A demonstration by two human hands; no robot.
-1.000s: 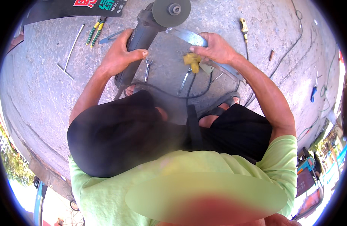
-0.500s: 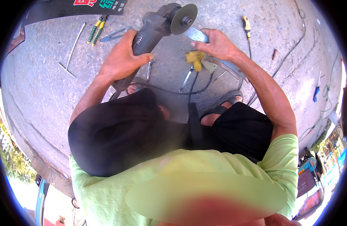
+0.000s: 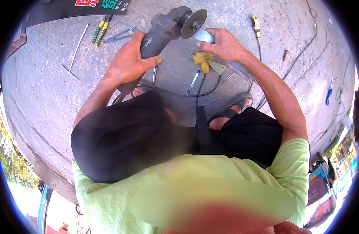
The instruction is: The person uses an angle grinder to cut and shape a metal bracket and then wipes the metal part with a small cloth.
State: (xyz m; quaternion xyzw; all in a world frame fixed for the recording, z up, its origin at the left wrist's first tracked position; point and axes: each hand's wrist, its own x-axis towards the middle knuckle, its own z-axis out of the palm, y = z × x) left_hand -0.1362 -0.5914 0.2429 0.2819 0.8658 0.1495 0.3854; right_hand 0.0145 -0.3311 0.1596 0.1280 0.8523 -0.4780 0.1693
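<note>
My left hand (image 3: 128, 59) is closed around the body of a dark angle grinder (image 3: 158, 38), held up above the ground. At its far end a thin round disc (image 3: 194, 24) faces right. Between thumb and fingers, my right hand (image 3: 223, 45) pinches a flat silvery metal piece (image 3: 204, 36). The tip of that piece lies right beside the disc's lower right edge; whether they touch I cannot tell. My palm hides the rest of it. From the grinder's rear end a dark cord runs down by my knee.
On the concrete lie a yellow connector (image 3: 202, 59), a wrench (image 3: 193, 81), green-and-yellow pliers (image 3: 100, 32), a T-shaped metal bar (image 3: 75, 52), a yellow-handled tool (image 3: 256, 25) and a blue-handled screwdriver (image 3: 328, 96). Black cables (image 3: 300, 54) trail at right. My sandalled foot (image 3: 236, 107) is close by.
The grinder and my left hand have shifted slightly right and down. The metal piece in my right hand has moved a little; less of it shows below my wrist.
</note>
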